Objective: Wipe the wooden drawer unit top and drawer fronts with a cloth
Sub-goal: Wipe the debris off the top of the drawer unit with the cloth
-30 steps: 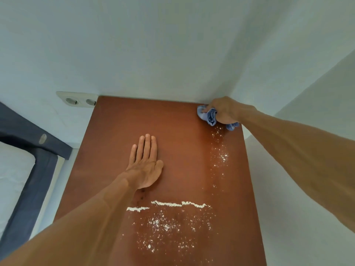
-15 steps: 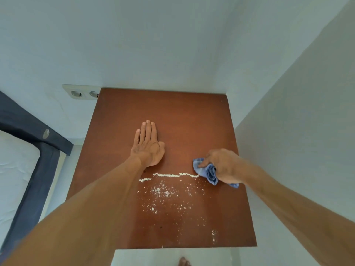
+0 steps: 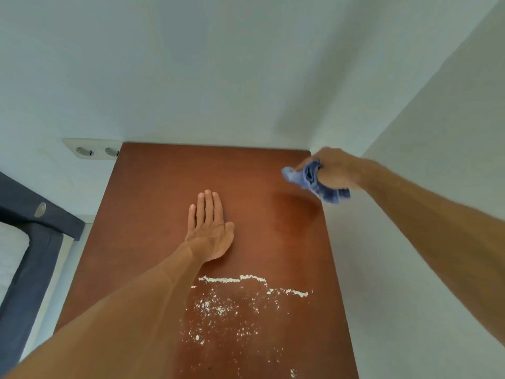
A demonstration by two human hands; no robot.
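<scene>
At the far right corner of the drawer unit top, the right hand has a tight grip on a bunched blue cloth: fingers curled round it, w/ folds sticking out toward the left and a tail hanging below the palm, past the right edge of the surface. Can't tell whether the cloth touches the wood; it's blurred & a soft shadow lies on the surface just beneath it. The left hand lies flat on the reddish-brown surface, approx. mid-width, palm down, fingers straight & together, pointing to the back wall; its grip is wide, holding nothing. White powder is scattered over the near part of the surface. Its far limit is a stepped white ridge running left to right, just on the near side of the left hand's heel and well apart from the cloth. A double wall socket sits on the back wall just beside the top's far left corner. A second pale wall runs along the right side. At left, lower down, a dark blue bed frame w/ a white mattress
</scene>
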